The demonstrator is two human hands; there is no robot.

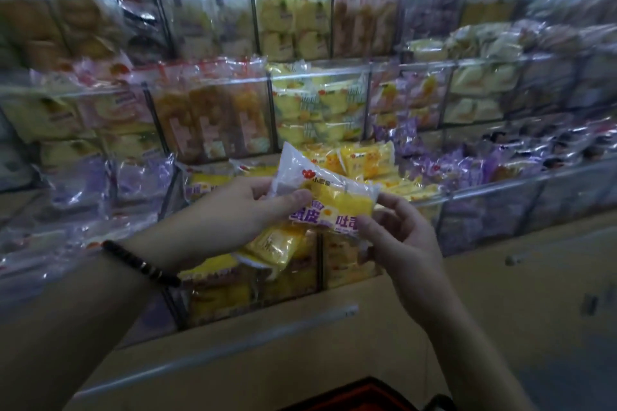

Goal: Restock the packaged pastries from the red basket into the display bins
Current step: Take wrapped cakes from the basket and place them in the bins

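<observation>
Red basket [369, 392] corner at near edge, dim. Left hand [238, 210], beaded bracelet [140, 264] on wrist, thumb pinching pastry packet [334, 198] at left part. Right hand [402, 238] fingertips pinching near-right edge. Packet held over display bins [521, 184]; long axis far-left to near-right, white end far-left. Farther bins blurred.

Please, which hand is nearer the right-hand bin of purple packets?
Right. The right hand is just below-left of the bin; the left hand is farther left, past the yellow packet.
</observation>
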